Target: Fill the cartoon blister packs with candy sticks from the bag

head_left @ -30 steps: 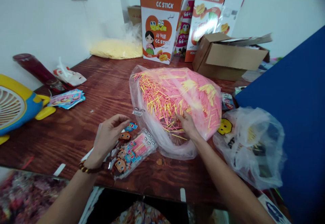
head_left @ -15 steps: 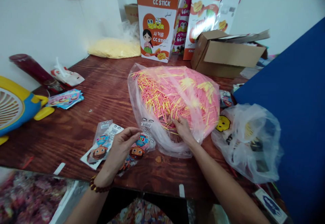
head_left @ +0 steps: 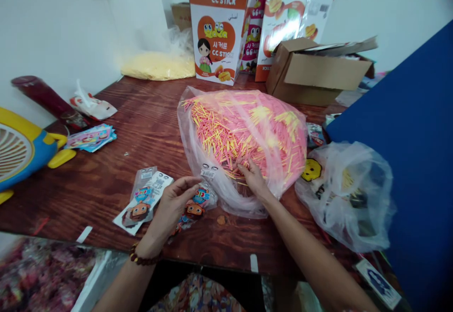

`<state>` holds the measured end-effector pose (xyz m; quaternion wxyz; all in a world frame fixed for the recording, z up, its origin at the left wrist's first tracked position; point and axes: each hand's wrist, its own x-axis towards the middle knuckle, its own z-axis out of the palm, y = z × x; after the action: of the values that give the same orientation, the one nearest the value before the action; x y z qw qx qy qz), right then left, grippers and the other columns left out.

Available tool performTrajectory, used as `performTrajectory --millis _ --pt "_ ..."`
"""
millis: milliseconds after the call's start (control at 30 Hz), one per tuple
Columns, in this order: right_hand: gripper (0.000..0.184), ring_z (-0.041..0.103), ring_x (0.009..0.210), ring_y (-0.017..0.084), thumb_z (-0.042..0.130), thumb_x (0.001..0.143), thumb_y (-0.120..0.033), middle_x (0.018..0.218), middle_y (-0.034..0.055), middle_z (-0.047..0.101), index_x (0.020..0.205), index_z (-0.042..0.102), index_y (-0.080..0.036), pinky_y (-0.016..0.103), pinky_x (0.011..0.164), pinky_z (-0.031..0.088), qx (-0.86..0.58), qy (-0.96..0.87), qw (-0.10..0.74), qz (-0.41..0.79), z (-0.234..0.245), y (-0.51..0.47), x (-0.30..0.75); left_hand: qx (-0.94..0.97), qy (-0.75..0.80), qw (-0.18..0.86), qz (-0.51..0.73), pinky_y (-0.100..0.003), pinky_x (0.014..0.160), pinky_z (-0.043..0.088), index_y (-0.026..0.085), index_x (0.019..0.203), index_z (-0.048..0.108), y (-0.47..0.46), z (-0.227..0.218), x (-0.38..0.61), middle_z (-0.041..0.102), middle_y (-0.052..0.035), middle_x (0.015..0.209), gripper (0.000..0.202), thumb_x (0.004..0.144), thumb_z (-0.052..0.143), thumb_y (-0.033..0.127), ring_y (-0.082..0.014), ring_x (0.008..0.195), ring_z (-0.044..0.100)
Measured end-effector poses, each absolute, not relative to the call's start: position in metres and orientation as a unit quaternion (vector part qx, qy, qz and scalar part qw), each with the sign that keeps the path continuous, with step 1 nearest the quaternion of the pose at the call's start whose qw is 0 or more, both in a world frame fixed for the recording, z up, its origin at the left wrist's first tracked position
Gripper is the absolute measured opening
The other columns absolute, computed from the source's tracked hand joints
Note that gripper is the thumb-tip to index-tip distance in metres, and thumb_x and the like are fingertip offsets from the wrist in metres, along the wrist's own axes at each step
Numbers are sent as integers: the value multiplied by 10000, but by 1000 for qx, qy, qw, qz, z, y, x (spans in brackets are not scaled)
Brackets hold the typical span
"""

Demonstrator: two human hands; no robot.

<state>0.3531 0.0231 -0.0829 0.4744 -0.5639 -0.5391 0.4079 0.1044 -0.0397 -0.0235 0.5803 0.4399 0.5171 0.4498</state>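
A big clear plastic bag full of pink and yellow sticks lies in the middle of the wooden table. My right hand reaches into its open mouth, fingers curled among the sticks. My left hand holds a small cartoon-printed packet by its upper edge, just left of the bag's mouth. Another flat packet lies on the table beside that hand.
CC Stick cartons and an open cardboard box stand at the back. A crumpled clear bag lies right, by a blue panel. A yellow-blue fan, packets and a dark red bottle sit left.
My left hand moved right toward the bag with a packet, leaving another packet flat on the table. My right hand stayed in the bag's mouth among the sticks.
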Motion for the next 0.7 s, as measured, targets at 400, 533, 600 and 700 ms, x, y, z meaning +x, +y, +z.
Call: performTrajectory --millis 400,533,600,700 --pt "243 636 837 207 593 815 -455 828 26 696 824 609 -212 380 867 497 -547 -509 506 430 -80 25 357 416 507 598 461 -192 608 455 172 812 724 -38 -9 119 673 8 761 230 675 809 337 -101 668 573" --pt "229 656 732 194 673 772 -414 741 10 666 844 585 -215 371 758 552 -467 -356 600 543 -57 30 360 443 494 607 437 -194 580 419 167 811 707 -36 -8 122 642 15 734 238 716 779 373 -92 625 537" --pt "254 662 710 189 733 735 -388 717 2 659 856 586 -219 348 701 564 -428 -318 599 598 -42 27 359 459 491 604 428 -196 572 406 163 811 699 -33 -10 124 632 16 724 246 721 772 380 -92 614 526" --pt "309 667 739 187 784 705 -420 734 7 674 863 615 -215 317 669 557 -411 -345 573 620 -24 15 352 493 494 584 414 -199 552 385 148 767 684 -27 -13 129 607 19 679 256 709 768 383 -92 588 499"
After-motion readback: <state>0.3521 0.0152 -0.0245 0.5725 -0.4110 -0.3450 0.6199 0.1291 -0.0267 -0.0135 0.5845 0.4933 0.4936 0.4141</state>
